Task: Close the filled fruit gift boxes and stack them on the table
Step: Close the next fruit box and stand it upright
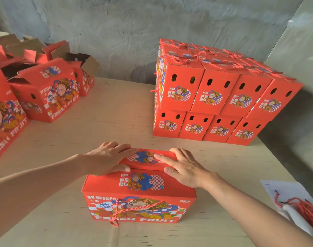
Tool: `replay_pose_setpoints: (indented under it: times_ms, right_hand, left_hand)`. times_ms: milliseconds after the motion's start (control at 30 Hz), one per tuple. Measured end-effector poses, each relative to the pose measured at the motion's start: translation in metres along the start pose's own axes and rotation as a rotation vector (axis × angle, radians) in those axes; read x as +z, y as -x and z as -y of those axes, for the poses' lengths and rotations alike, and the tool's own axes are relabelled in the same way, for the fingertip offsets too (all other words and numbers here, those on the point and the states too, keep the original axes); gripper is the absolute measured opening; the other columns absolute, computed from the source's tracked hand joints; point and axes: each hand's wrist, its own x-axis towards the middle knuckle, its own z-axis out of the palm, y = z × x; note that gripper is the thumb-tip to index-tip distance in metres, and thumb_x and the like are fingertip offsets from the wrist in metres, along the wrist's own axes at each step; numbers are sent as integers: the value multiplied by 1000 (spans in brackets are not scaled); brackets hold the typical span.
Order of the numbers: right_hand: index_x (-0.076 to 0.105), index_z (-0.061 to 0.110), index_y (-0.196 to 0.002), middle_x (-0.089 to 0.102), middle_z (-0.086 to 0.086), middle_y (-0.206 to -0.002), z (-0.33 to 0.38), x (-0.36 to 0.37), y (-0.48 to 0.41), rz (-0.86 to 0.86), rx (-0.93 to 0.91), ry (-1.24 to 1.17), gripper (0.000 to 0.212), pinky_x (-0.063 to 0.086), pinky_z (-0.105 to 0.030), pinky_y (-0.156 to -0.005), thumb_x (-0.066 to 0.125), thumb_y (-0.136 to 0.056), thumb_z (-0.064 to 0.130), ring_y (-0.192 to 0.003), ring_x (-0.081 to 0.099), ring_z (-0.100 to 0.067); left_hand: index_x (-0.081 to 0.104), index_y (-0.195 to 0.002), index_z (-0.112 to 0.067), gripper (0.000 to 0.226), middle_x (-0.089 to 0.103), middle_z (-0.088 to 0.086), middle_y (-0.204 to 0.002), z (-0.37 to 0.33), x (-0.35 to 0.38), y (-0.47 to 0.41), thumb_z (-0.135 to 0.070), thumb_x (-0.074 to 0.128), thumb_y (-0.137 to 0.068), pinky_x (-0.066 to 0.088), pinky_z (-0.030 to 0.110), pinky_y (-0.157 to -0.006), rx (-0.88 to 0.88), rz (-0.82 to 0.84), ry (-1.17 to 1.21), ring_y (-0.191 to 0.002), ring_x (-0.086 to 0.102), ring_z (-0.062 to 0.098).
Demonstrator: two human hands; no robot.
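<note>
A red fruit gift box (139, 195) with cartoon print and "FRESH FRUIT" lettering stands on the table in front of me. Its far top flap (143, 158) lies folded down over the near one. My left hand (107, 157) presses flat on the flap's left end, thumb at the seam. My right hand (182, 166) presses flat on the flap's right end. A red cord handle (116, 213) hangs down the box's front. At the back right stands a two-layer stack of closed boxes (216, 97).
Several open red boxes (45, 91) with raised flaps stand at the left. A bundle of red cords (302, 205) lies on white paper at the right edge. The tabletop (107, 122) is pale cardboard; a grey wall rises behind.
</note>
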Motion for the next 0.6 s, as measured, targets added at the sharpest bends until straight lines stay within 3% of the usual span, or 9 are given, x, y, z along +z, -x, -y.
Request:
replay_pose_setpoints:
  times_ms: [100, 233, 300, 467, 600]
  right_hand:
    - [-8, 70, -129, 16, 0, -148, -1, 1, -3, -6, -19, 3, 44, 6, -37, -111, 8, -88, 64, -133, 9, -17]
    - [-12, 71, -127, -5, 3, -158, -4, 1, -6, 29, -52, 12, 43, -15, -38, -112, 15, -97, 54, -141, -7, -15]
    - [-13, 73, -125, -13, 4, -158, -5, 4, -7, 44, -57, -10, 43, -20, -40, -111, 14, -98, 52, -143, -12, -17]
    - [-8, 69, -130, -4, 3, -159, -3, 1, -7, -3, -48, 20, 44, -10, -44, -115, 16, -99, 50, -144, -3, -18]
    - [27, 49, -142, 17, 2, -156, 3, -2, -3, -152, -36, -55, 42, 0, -27, -110, 30, -101, 42, -139, 13, -14]
  left_hand:
    - [-13, -144, -45, 100, 5, -15, -155, -4, 3, -2, -82, -33, -53, 12, 35, -114, -29, -25, 55, -137, 16, 13]
    - [-23, -137, -51, 60, -21, -14, -155, -8, 9, -8, -70, -14, -81, -13, 44, -114, -75, -32, 139, -143, -17, 11]
    - [-35, -128, -53, 59, -36, -12, -148, -9, 14, -6, -73, -24, -73, -23, 47, -110, -64, -54, 86, -137, -34, 14]
    - [-41, -123, -55, 65, -43, -10, -143, -9, 18, -7, -78, -29, -64, -26, 47, -109, -56, -42, 43, -131, -42, 17]
    - [-36, -127, -53, 62, -39, -6, -147, -12, 6, -5, -72, -21, -71, -26, 50, -108, -106, -18, 34, -131, -41, 21]
